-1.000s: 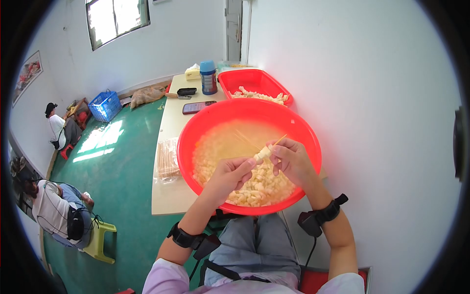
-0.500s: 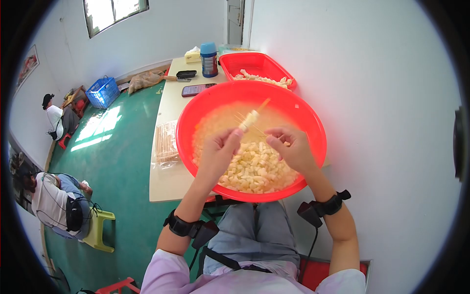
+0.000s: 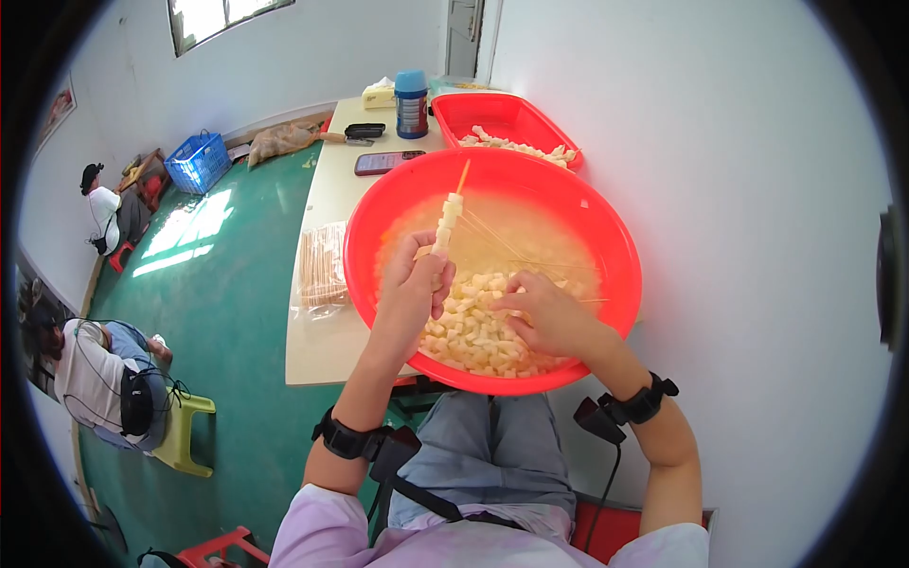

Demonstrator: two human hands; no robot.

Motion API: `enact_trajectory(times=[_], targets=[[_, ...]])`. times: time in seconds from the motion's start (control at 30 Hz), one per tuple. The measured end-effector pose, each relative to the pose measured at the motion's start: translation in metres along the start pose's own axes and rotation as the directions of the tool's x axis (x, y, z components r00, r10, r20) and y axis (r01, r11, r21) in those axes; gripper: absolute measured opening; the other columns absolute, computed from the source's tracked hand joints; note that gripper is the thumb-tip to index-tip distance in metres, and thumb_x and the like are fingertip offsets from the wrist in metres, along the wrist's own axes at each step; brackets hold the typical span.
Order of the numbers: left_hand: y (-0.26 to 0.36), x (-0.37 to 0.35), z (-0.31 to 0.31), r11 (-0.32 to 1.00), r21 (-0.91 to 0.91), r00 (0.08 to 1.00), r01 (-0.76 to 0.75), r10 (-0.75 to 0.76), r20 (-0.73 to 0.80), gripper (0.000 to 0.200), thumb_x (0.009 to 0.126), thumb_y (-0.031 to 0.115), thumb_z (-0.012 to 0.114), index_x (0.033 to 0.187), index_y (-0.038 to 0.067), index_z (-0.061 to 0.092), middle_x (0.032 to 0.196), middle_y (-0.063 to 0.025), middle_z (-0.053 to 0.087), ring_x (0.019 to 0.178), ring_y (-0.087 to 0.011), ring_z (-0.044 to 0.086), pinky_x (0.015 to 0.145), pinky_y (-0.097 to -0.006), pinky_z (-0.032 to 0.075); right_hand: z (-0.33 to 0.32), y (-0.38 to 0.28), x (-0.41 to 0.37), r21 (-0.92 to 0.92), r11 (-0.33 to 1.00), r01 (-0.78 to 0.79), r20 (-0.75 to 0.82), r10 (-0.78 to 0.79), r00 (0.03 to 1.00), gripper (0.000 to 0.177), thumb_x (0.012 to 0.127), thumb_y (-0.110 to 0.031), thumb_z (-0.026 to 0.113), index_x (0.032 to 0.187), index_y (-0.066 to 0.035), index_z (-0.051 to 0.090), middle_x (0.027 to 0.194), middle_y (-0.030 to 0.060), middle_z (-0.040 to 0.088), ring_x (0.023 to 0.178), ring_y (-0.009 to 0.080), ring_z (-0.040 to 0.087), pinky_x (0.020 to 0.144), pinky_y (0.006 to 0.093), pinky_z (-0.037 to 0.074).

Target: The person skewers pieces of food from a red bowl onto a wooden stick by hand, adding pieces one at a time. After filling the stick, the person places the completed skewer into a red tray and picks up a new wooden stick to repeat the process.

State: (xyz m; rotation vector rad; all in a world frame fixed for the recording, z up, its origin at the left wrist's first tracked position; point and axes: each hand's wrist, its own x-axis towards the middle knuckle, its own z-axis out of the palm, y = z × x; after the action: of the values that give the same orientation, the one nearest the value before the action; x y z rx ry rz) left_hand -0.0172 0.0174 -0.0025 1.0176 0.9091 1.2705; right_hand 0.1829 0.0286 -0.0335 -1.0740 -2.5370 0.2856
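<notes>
Left hand: left hand (image 3: 412, 289) closed in a fist round the lower end of a thin wooden skewer (image 3: 448, 218). The stick is near upright over the left half of the basin, a few pale pieces threaded on it, bare tip pointing far.
Right hand: right hand (image 3: 544, 317) palm down, fingers curled onto the pale food cubes (image 3: 469, 331). Can't tell if it's pinching one.
Basin: round red plastic basin (image 3: 620, 256) on the near end of the cream surface (image 3: 331, 204), rim overhanging the near edge. Cubes heaped in its near half, loose bare sticks (image 3: 516, 251) across the far half.
Left of basin: clear plastic bag of sticks (image 3: 322, 270), just beside the rim.
Far: red rectangular plastic tray (image 3: 530, 109) with more pale pieces, just beyond the basin. Blue-lidded jar (image 3: 411, 95) and dark phone (image 3: 388, 162) to its left.
Floor: green, blue plastic crate (image 3: 198, 161) far left. Two other people sit at left, well apart from the surface.
</notes>
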Motion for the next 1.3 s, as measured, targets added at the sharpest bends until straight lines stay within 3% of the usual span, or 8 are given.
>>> enact_trajectory(times=[0.3,0.5,0.7,0.8,0.9,1.0,1.2,1.3], targets=[[-0.001,-0.002,0.001,0.982,0.149,0.99,-0.12,0.107,0.089,0.025,0.087,0.021,0.044,0.1,0.003,0.054,0.06,0.0035,0.041,0.049,-0.0037,0.035,0.044,-0.0178,0.027,-0.002,0.003,0.002,0.055,0.966,-0.252,0.085,0.247,0.965,0.017,0.073,-0.01,0.058,0.089,-0.006,0.058,0.09,0.0122,0.048,0.085,0.0291,0.051,0.073,0.0347,0.042],[-0.001,-0.002,0.002,0.987,0.131,0.993,-0.087,0.075,0.097,0.025,0.087,0.022,0.045,0.097,0.002,0.053,0.06,0.0031,0.041,0.051,-0.0048,0.036,0.047,-0.0184,0.028,0.001,0.005,0.002,0.086,0.993,-0.078,-0.097,0.086,0.992,0.015,0.071,-0.01,0.056,0.086,-0.007,0.06,0.086,0.013,0.049,0.083,0.0294,0.051,0.071,0.0367,0.043],[-0.002,-0.002,0.002,0.981,0.159,0.988,-0.115,0.096,0.122,0.027,0.088,0.021,0.044,0.101,0.001,0.055,0.057,0.004,0.039,0.049,-0.0038,0.034,0.045,-0.0179,0.027,-0.002,-0.002,0.005,0.075,0.994,-0.079,0.013,0.078,0.997,0.013,0.071,-0.009,0.062,0.082,-0.003,0.058,0.088,0.0112,0.049,0.087,0.027,0.05,0.074,0.0341,0.042],[-0.004,-0.002,0.001,0.969,0.215,0.986,-0.124,0.096,0.136,0.027,0.089,0.02,0.044,0.102,0.0,0.056,0.056,0.0044,0.039,0.048,-0.0027,0.033,0.044,-0.0175,0.027,0.001,0.005,0.006,0.068,0.992,-0.107,-0.036,0.109,0.993,0.014,0.072,-0.01,0.061,0.084,-0.003,0.058,0.084,0.0101,0.052,0.081,0.023,0.053,0.07,0.0315,0.043],[-0.002,-0.004,0.004,0.963,0.243,0.987,-0.114,0.083,0.135,0.027,0.089,0.02,0.044,0.1,-0.001,0.056,0.056,0.0043,0.04,0.048,-0.0023,0.034,0.044,-0.0172,0.028,-0.005,-0.001,0.007,0.268,0.925,-0.269,-0.068,0.297,0.953,0.013,0.075,-0.009,0.059,0.086,-0.003,0.057,0.077,0.0088,0.055,0.07,0.0171,0.055,0.063,0.0275,0.044],[-0.002,-0.004,0.003,0.964,0.252,0.985,-0.088,0.047,0.164,0.026,0.088,0.02,0.045,0.099,-0.001,0.057,0.056,0.0045,0.04,0.048,-0.002,0.035,0.044,-0.0168,0.029,-0.013,-0.008,0.008,0.378,0.905,-0.193,-0.302,0.318,0.899,0.012,0.077,-0.009,0.056,0.087,-0.002,0.057,0.069,0.0088,0.058,0.059,0.0179,0.055,0.056,0.027,0.044],[-0.003,-0.004,0.005,0.923,0.375,0.981,-0.088,0.014,0.196,0.027,0.088,0.021,0.047,0.097,-0.001,0.058,0.056,0.0052,0.038,0.048,-0.0025,0.033,0.045,-0.0173,0.028,-0.026,-0.012,0.003,0.862,0.507,-0.018,-0.239,0.436,0.868,0.022,0.085,-0.01,0.05,0.101,0.004,0.054,0.073,0.007,0.058,0.062,0.0106,0.055,0.054,0.0223,0.047],[-0.003,-0.005,0.006,0.911,0.406,0.979,-0.076,-0.009,0.204,0.027,0.088,0.021,0.047,0.096,-0.002,0.059,0.056,0.005,0.039,0.049,-0.0024,0.034,0.045,-0.0175,0.028,-0.035,-0.018,0.005,0.951,0.304,0.05,-0.223,0.566,0.794,0.024,0.086,-0.013,0.049,0.1,0.007,0.053,0.074,0.0081,0.057,0.062,0.0112,0.056,0.053,0.0239,0.051]])
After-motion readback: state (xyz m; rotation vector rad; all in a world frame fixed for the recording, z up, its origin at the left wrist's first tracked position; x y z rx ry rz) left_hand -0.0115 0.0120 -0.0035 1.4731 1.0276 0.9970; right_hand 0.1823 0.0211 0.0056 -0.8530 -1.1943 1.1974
